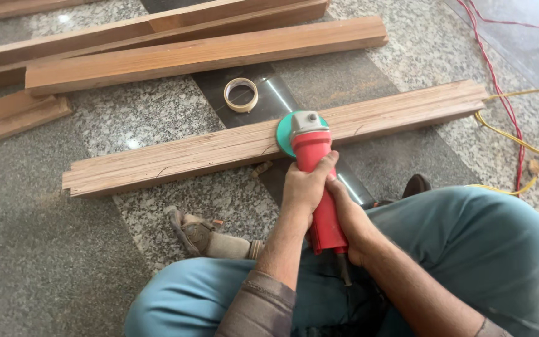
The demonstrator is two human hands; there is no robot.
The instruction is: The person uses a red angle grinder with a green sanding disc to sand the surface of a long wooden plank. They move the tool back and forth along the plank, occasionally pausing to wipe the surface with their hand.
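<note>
A red angle grinder [317,168] with a grey head and a green disc [284,132] rests on a long wooden plank [176,157] lying across the stone floor. My left hand [304,187] wraps around the front of the grinder's body, thumb over the top. My right hand [352,218] grips the rear of the body close to my lap. The disc sits flat on the plank's top face near its middle.
Several more wooden beams [201,53] lie at the top left. A roll of tape [241,95] sits beyond the plank. Red and yellow cables [513,125] run along the right. My legs in teal trousers [469,249] and a sandalled foot [204,237] fill the foreground.
</note>
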